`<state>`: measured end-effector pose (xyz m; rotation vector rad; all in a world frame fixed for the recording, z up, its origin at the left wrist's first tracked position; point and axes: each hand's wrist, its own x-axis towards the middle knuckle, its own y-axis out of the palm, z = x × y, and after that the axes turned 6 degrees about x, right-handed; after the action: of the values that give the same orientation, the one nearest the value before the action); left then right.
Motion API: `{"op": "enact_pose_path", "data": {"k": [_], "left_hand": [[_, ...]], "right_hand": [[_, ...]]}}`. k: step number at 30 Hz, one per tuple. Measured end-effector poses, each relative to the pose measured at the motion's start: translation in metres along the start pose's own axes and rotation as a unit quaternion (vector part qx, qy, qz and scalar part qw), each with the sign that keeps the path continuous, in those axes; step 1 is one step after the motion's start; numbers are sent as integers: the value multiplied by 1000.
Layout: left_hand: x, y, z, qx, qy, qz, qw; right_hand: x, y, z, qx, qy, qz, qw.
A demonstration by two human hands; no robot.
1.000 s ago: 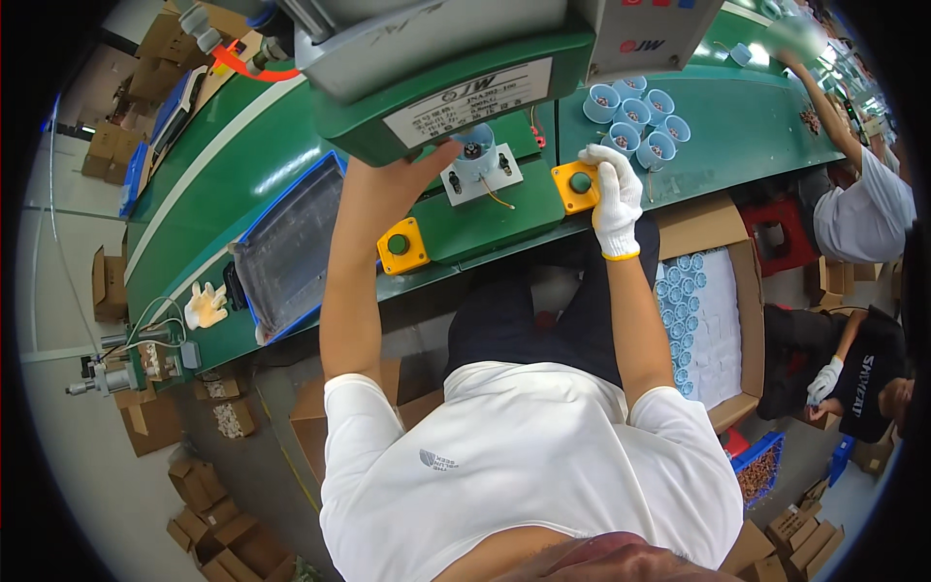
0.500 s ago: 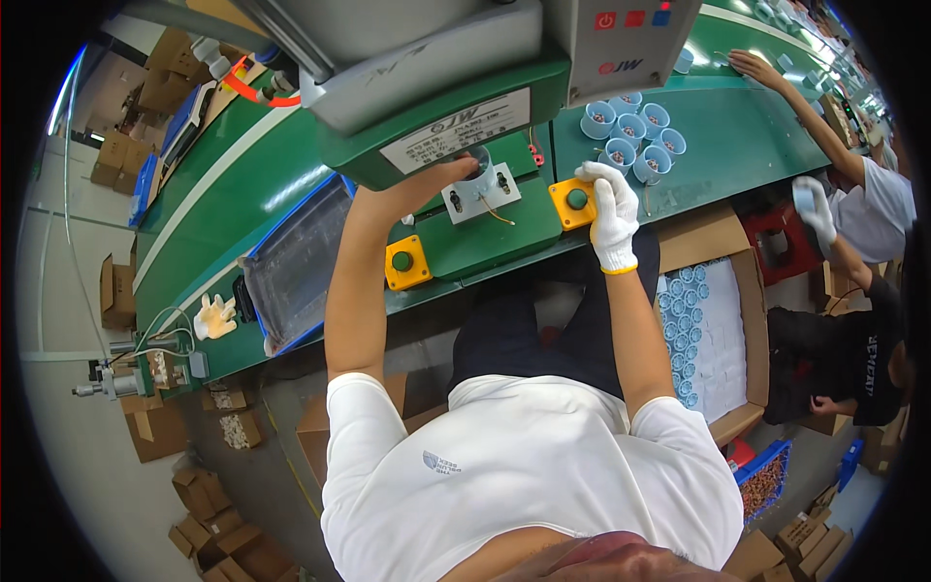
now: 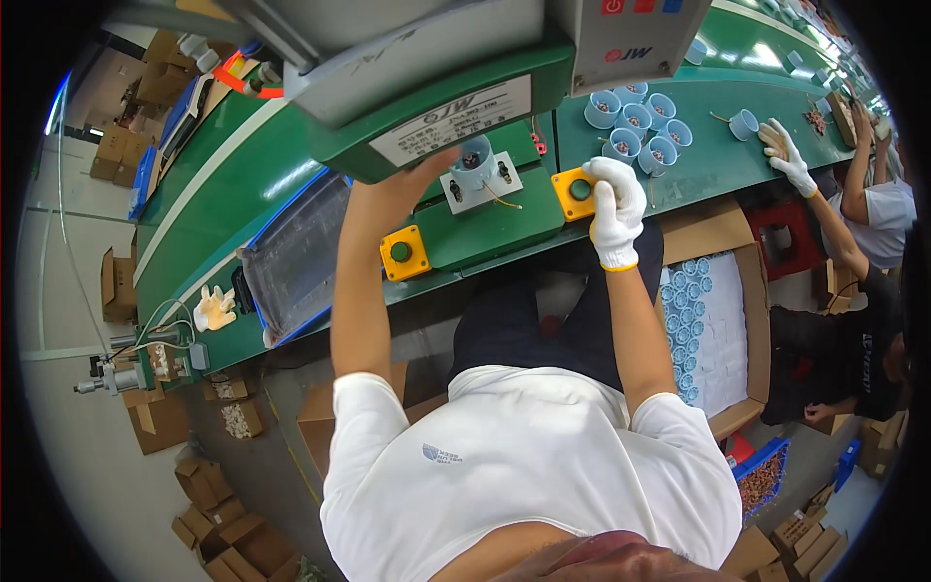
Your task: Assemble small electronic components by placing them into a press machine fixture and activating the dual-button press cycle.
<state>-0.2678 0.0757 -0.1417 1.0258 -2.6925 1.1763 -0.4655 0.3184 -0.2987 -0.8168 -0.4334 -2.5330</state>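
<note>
A light-blue cup (image 3: pixel 472 165) with small reddish-brown pieces inside stands on a metal fixture plate (image 3: pixel 485 184), below the green press head (image 3: pixel 436 116). My bare left hand (image 3: pixel 407 184) is just left of the cup, its fingers partly hidden under the press head. A thin wire sticks out from the fixture toward me. My right hand (image 3: pixel 619 209), in a white knit glove, is closed at the right edge of a yellow button box (image 3: pixel 572 206), fingers curled over its upper corner beside the green button. Another yellow button box (image 3: pixel 405 262) sits left of the fixture.
Several filled blue cups (image 3: pixel 635 121) stand on the green bench to the right. A dark tray (image 3: pixel 296 262) and a loose glove (image 3: pixel 214 308) lie at left. Beside my right leg a carton (image 3: pixel 722 335) holds blue cups. A co-worker's gloved hand (image 3: pixel 786 155) is at far right.
My left hand has drawn back leftward from the cup, uncovering its contents. My right hand stays at the button box. At right, a co-worker's gloved hand has moved onto the bench near a cup.
</note>
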Motion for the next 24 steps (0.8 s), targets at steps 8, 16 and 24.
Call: {"op": "enact_pose_path", "data": {"k": [8,16,24], "left_hand": [[-151,32,92,198,75,-196,958],[-139,23,86,270,111,-193,937],[-130,-6,151,313,-98,-109,938]], "right_hand": [[12,10,18,-88,-183,73,977],[24,8,27,-225,-163,130,952],[21,5,24,-124,-123,104,979]]}}
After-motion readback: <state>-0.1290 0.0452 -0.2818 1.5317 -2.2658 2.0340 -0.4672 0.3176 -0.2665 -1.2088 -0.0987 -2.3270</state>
